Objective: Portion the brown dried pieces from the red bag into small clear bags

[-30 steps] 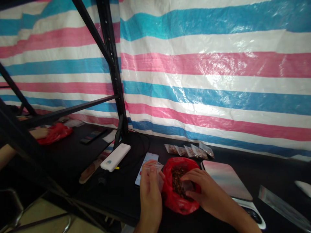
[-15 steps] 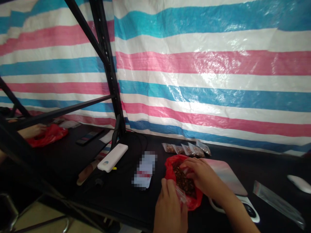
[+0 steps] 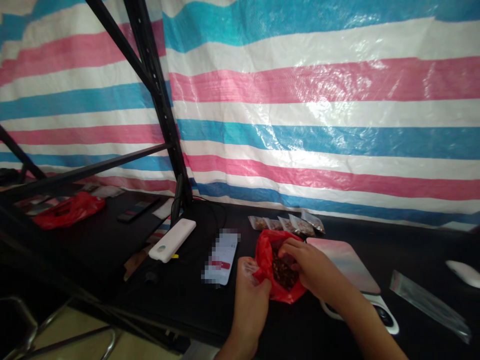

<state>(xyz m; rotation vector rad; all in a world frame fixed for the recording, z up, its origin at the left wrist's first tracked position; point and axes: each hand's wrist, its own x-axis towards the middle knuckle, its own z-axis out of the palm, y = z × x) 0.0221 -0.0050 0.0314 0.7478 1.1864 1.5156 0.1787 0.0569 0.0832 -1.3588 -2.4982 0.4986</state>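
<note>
A red plastic bag (image 3: 265, 252) stands open on the black table, with dark brown dried bits (image 3: 284, 272) inside. My left hand (image 3: 252, 292) is closed on the bag's near left rim. Crumpled clear plastic (image 3: 249, 270) shows among its fingers. My right hand (image 3: 302, 260) reaches into the mouth of the bag from the right, fingers curled over the dried bits. What those fingertips hold, if anything, is hidden. Behind the bag, several small clear bags (image 3: 283, 224) of brown bits lie in an overlapping row.
Right of the red bag, a pinkish flat panel (image 3: 345, 262) overlaps a white-rimmed device (image 3: 388, 317). Farther right are empty clear bags (image 3: 429, 305) and a white mouse (image 3: 464, 272). Leftward lie a phone (image 3: 222, 260), a white power bank (image 3: 173, 241) and a black metal frame (image 3: 161, 107).
My left hand has turned and shifted from the clear plastic over the opening to the red bag's rim. My right hand stays in the bag. Another person's hand has left the neighbouring table.
</note>
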